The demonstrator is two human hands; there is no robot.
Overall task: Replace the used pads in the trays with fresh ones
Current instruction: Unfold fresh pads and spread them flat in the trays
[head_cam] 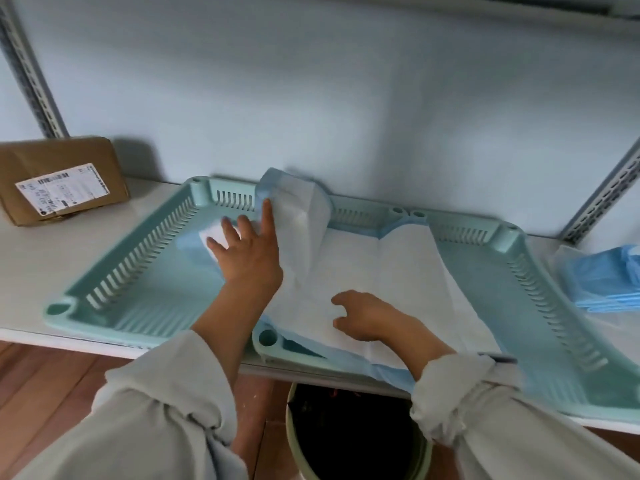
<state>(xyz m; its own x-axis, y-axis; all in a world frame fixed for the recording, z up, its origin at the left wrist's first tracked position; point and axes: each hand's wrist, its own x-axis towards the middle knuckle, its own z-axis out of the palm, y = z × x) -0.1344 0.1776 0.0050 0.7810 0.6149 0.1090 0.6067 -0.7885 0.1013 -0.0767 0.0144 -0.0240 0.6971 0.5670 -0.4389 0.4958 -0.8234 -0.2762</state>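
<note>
Pad (363, 271) half-spread across two trays on shelf (20, 258).
Left hand (247, 254) flat, fingers spread on it; right hand (360, 317) loosely curled, resting. Box (62, 178) at 10 o'clock; bin (346, 434) below, part hidden by sleeves.

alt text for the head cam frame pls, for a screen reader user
Two hands spread a white, blue-edged pad across two teal trays on a white shelf: the left hand unfolds its still-folded part over the left tray, the right hand rests on it in the right tray. A cardboard box sits left, blue pads right, a bin below.
</note>
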